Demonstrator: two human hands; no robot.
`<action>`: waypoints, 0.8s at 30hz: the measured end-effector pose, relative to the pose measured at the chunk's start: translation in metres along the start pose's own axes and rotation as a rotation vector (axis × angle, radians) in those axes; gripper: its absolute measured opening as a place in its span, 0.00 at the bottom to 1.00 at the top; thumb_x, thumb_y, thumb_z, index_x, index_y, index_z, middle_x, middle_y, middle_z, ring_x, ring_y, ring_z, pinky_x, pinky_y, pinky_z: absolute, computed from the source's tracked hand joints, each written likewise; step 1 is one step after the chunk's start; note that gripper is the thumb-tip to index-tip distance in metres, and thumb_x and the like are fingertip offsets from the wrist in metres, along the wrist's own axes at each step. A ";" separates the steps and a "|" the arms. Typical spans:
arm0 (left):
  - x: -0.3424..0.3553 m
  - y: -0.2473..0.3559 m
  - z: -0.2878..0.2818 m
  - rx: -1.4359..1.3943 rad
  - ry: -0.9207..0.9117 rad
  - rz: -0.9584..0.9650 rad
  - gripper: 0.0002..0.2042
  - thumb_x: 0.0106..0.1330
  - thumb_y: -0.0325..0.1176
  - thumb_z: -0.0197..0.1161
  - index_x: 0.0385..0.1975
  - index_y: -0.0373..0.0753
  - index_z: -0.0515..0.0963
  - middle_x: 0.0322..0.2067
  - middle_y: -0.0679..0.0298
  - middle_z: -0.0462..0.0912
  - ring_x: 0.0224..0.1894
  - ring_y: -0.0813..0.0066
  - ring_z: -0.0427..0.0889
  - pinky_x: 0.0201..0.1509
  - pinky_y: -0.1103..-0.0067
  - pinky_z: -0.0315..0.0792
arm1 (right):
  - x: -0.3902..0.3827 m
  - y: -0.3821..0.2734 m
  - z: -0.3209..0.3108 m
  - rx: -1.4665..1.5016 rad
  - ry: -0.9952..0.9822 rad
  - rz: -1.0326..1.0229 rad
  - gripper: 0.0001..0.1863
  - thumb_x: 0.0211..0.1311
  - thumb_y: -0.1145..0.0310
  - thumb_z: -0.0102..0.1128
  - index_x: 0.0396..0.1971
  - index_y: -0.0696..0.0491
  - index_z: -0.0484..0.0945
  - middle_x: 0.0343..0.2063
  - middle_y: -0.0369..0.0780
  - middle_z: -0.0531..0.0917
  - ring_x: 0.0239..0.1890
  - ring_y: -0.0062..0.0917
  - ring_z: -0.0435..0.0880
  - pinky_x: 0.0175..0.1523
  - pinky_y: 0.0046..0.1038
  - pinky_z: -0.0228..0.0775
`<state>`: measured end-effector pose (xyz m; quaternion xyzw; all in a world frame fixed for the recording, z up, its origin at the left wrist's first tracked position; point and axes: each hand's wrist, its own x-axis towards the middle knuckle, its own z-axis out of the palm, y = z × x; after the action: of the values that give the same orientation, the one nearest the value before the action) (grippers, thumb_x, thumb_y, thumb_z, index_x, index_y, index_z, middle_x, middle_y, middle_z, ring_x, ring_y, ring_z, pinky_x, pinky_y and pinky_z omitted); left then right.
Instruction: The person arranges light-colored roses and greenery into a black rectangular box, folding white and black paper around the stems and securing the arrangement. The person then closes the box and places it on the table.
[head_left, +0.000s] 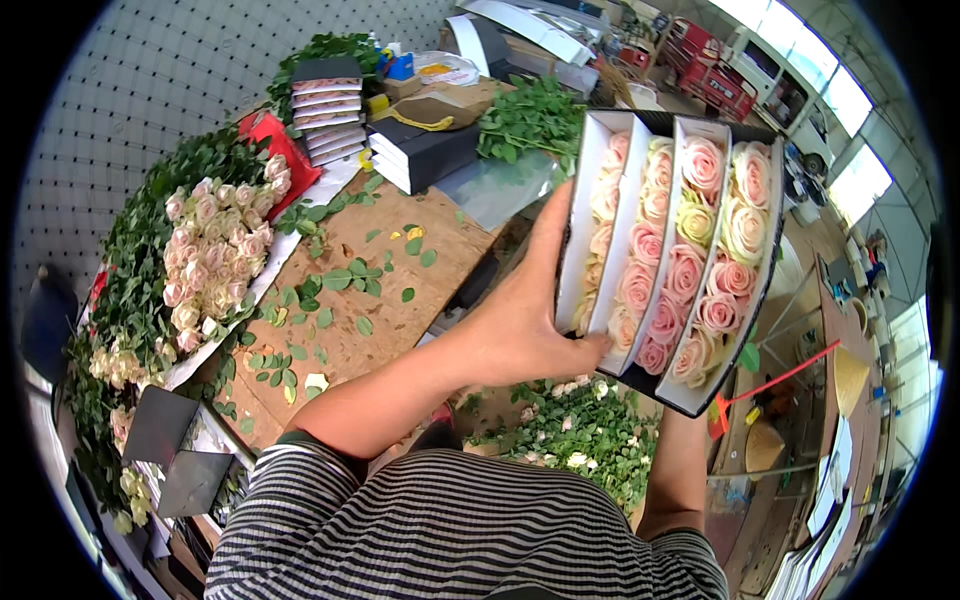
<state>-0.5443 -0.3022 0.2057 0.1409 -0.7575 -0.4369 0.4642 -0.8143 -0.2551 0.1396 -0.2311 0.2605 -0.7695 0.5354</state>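
Several black boxes with white inner walls are held side by side in front of me, tilted, their open sides facing up toward me. Each holds a row of rose heads, pink, peach and pale yellow-green. My left hand is closed around the left side of the boxes, its thumb at the lower edge. My right forearm rises to the boxes' lower right end. The boxes cover my right hand, so its fingers are hidden.
On the left, a wooden table carries scattered leaves, a pile of cream-pink roses, stacked rose boxes, a black box stack and cut greenery. Leafy flower waste lies on the floor. A red vehicle stands far back.
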 end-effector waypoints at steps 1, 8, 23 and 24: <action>0.006 -0.005 -0.009 -0.099 -0.006 -0.110 0.55 0.46 0.25 0.66 0.67 0.37 0.28 0.64 0.45 0.51 0.68 0.59 0.52 0.67 0.71 0.52 | 0.020 -0.003 0.002 -0.047 -0.036 -0.003 0.26 0.69 0.48 0.42 0.58 0.52 0.67 0.54 0.37 0.73 0.55 0.29 0.72 0.61 0.32 0.66; 0.041 -0.077 -0.112 -0.481 0.236 -0.028 0.56 0.49 0.29 0.72 0.67 0.40 0.29 0.61 0.49 0.61 0.60 0.64 0.66 0.62 0.70 0.63 | 0.184 0.015 0.082 -0.353 -0.265 -0.109 0.24 0.69 0.52 0.44 0.57 0.52 0.67 0.52 0.38 0.74 0.53 0.28 0.74 0.60 0.31 0.67; 0.111 -0.206 -0.403 -0.221 1.031 -0.039 0.47 0.48 0.24 0.71 0.64 0.46 0.44 0.51 0.57 0.70 0.49 0.65 0.77 0.40 0.73 0.80 | 0.493 0.245 0.440 -0.639 -0.619 0.104 0.42 0.56 0.31 0.49 0.55 0.55 0.70 0.56 0.44 0.71 0.58 0.33 0.66 0.64 0.37 0.55; 0.117 -0.212 -0.411 -0.167 1.078 -0.058 0.46 0.48 0.25 0.71 0.63 0.46 0.45 0.50 0.58 0.69 0.48 0.65 0.77 0.40 0.72 0.80 | 0.498 0.267 0.453 -0.605 -0.650 0.033 0.45 0.56 0.30 0.48 0.58 0.56 0.66 0.59 0.46 0.68 0.61 0.34 0.63 0.66 0.37 0.52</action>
<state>-0.3070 -0.7158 0.1823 0.3283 -0.3708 -0.3739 0.7842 -0.4981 -0.8724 0.3483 -0.6032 0.2959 -0.5372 0.5099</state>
